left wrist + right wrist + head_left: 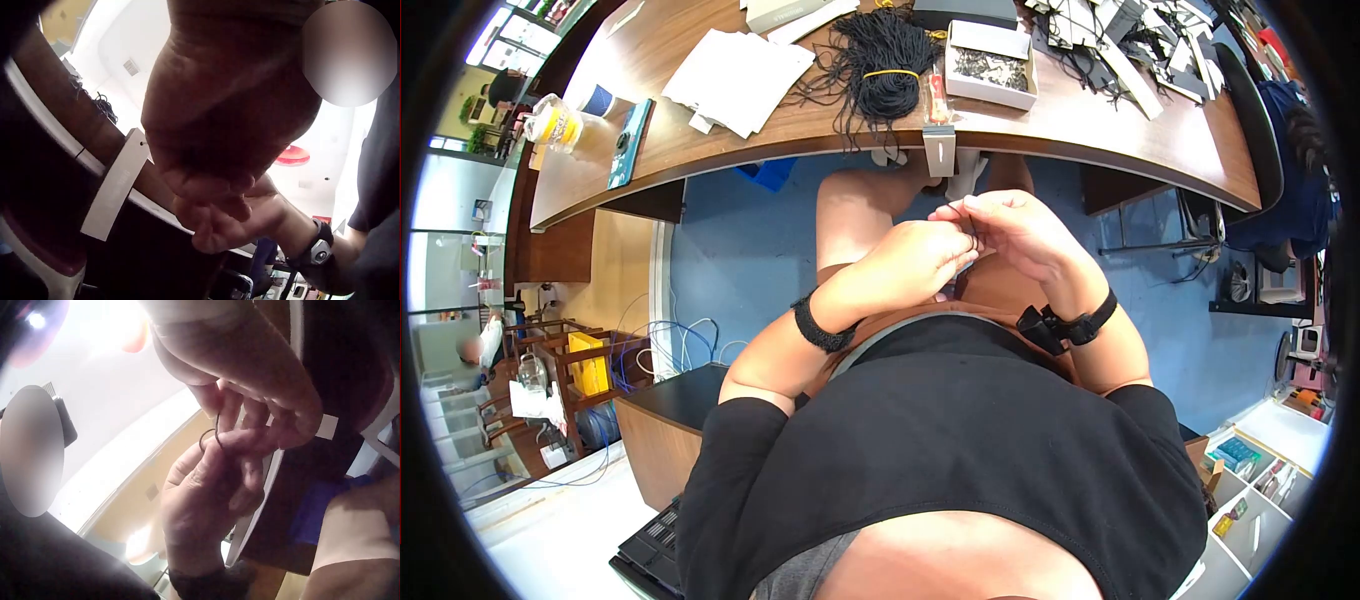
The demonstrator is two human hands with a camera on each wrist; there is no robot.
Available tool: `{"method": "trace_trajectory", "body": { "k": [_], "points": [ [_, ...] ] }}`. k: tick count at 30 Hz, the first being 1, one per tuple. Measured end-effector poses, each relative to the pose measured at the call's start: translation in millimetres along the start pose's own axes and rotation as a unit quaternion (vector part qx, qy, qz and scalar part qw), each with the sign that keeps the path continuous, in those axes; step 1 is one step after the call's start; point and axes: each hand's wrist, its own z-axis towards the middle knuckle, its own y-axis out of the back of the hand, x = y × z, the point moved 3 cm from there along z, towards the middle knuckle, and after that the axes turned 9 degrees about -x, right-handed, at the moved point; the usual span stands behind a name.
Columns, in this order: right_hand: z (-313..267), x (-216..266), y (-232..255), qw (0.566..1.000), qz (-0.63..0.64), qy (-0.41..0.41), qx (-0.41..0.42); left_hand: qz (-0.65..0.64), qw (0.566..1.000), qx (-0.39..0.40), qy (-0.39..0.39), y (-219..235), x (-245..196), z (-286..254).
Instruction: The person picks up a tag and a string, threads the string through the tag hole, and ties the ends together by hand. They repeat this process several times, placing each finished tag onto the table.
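Observation:
Above the lap, both hands meet over a thin black cord [217, 425], which forms a small loop at the fingertips in the right wrist view. My left hand [912, 258] pinches the cord between thumb and forefinger. My right hand [1028, 238] faces it and pinches the cord's upper part at the thumb tip, with its other fingers bent loosely beside it. Just beyond the hands, a pale hang tag [940, 152] juts over the desk edge; a hole near its top shows in the left wrist view. Fingers hide most of the cord.
On the desk [1080, 135] lie a bundle of black cords [885, 85] tied with yellow, an open white box [992, 70] of small dark pieces, white sheets [740, 80], and a heap of tags with cords [1125, 45]. A teal phone-like slab [630, 143] and plastic cup [555, 125] stand left.

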Motion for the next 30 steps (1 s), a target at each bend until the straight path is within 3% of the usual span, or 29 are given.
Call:
{"method": "trace_trajectory", "body": {
  "k": [2, 5, 12, 19, 22, 30],
  "points": [
    [0, 1, 0, 0.999, 0.044, -0.008, 0.005, 0.019, 0.999, -0.015, -0.041, -1, 2, 2],
    [-1, 2, 1, 1.0, 0.028, 0.0, 0.012, -0.055, 0.998, 0.018, 0.03, -2, 5, 2],
    [3, 11, 0, 0.998, 0.018, 0.056, -0.011, -0.164, 0.981, 0.052, 0.087, -8, 17, 7],
    [6, 16, 3, 0.994, 0.039, 0.105, -0.011, -0.187, 0.978, 0.058, 0.068, -3, 20, 10],
    [4, 20, -2, 0.992, 0.018, 0.121, -0.024, -0.23, 0.96, 0.069, 0.146, -4, 24, 7],
    [2, 31, -12, 0.985, -0.003, 0.172, -0.025, -0.248, 0.959, 0.074, 0.112, -4, 30, 4]
  ]
}}
